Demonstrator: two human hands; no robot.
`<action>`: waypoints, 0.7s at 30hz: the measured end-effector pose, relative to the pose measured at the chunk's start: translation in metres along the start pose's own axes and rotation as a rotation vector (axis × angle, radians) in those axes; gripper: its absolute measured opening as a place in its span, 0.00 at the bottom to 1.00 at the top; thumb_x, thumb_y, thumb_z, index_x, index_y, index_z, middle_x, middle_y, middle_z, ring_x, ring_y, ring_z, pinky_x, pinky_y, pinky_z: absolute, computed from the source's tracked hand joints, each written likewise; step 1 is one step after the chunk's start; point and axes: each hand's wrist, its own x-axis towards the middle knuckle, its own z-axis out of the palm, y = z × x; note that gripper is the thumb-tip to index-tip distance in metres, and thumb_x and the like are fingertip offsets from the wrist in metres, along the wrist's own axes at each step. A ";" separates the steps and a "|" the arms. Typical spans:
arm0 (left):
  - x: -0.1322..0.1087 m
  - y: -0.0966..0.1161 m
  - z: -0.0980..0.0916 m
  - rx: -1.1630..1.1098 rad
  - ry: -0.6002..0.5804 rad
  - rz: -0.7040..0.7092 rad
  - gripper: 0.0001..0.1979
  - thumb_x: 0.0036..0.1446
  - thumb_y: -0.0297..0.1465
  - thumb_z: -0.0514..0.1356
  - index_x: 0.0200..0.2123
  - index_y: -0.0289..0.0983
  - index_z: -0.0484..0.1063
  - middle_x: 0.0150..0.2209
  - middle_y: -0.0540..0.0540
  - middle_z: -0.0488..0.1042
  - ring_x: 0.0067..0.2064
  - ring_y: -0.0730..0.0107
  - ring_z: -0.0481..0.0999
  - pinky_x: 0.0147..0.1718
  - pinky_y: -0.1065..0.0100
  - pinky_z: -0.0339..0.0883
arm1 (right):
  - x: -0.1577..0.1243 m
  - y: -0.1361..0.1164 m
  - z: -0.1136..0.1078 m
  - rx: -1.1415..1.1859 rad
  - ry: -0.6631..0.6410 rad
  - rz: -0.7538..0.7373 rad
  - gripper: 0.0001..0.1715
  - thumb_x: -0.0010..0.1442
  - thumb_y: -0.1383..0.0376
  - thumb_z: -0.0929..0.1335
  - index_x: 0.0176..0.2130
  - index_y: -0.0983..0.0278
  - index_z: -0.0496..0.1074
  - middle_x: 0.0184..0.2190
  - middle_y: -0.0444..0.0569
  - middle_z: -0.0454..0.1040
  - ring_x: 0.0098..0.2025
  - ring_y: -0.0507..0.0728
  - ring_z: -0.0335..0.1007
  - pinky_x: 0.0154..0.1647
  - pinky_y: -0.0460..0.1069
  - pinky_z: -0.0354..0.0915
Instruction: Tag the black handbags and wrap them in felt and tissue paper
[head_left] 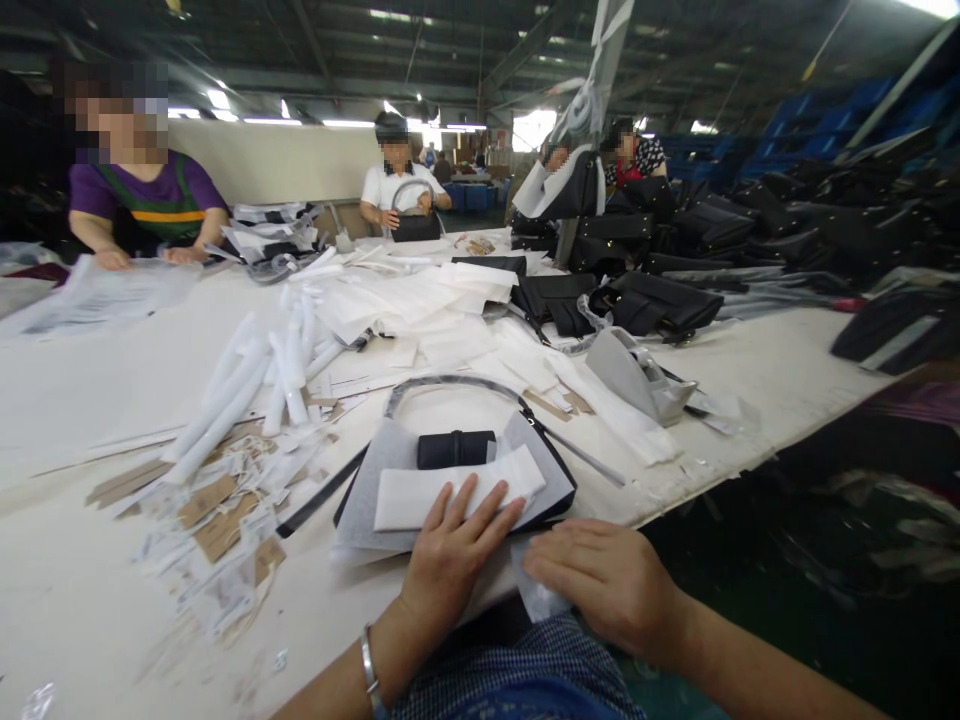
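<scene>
A black handbag (pixel 561 482) lies flat on the table in front of me, its wrapped handle (pixel 450 381) pointing away. White tissue paper (pixel 360 520) covers most of its upper face. On the tissue sit a small black rolled pouch (pixel 456 449) and a folded white foam sheet (pixel 405 500). My left hand (pixel 450 555) rests on the foam sheet's near edge, fingers spread. At the table's front edge, the fingers of my right hand (pixel 600 580) are together over a translucent plastic piece (pixel 536 592), which they appear to grip; the fingertips are partly hidden.
Left of the bag are white rolls (pixel 225 410), brown cards (pixel 217 515) and small clear packets (pixel 225 590). A grey-wrapped piece (pixel 637 375) lies to the right. Black bags (pixel 645 300) pile up behind it. Co-workers stand across the table (pixel 765 370).
</scene>
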 end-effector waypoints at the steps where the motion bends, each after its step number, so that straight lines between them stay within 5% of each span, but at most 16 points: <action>1: 0.000 0.000 0.001 -0.008 0.017 -0.003 0.24 0.69 0.31 0.52 0.66 0.50 0.59 0.66 0.54 0.64 0.64 0.53 0.66 0.58 0.49 0.66 | 0.009 0.006 -0.002 -0.003 -0.005 0.011 0.18 0.68 0.72 0.60 0.49 0.64 0.75 0.41 0.51 0.82 0.42 0.56 0.79 0.47 0.52 0.74; 6: -0.003 -0.001 0.010 -0.069 0.079 -0.006 0.13 0.68 0.34 0.56 0.53 0.47 0.74 0.64 0.52 0.67 0.65 0.53 0.64 0.60 0.49 0.63 | 0.041 0.041 0.006 -0.005 -0.123 0.207 0.20 0.66 0.72 0.61 0.45 0.60 0.79 0.37 0.48 0.82 0.39 0.56 0.77 0.44 0.52 0.70; 11: -0.004 -0.002 0.015 -0.094 0.168 -0.014 0.11 0.68 0.34 0.55 0.49 0.46 0.75 0.60 0.54 0.72 0.64 0.54 0.67 0.61 0.51 0.62 | 0.045 0.070 0.029 0.162 -0.182 0.531 0.16 0.58 0.75 0.68 0.38 0.59 0.82 0.36 0.45 0.82 0.43 0.57 0.76 0.47 0.51 0.68; 21: 0.000 -0.005 0.013 -0.148 0.228 -0.026 0.15 0.71 0.29 0.50 0.50 0.41 0.76 0.58 0.53 0.74 0.61 0.63 0.70 0.66 0.56 0.55 | 0.052 0.078 0.039 0.173 -0.257 0.849 0.05 0.57 0.66 0.74 0.29 0.62 0.76 0.31 0.45 0.78 0.38 0.57 0.71 0.42 0.50 0.63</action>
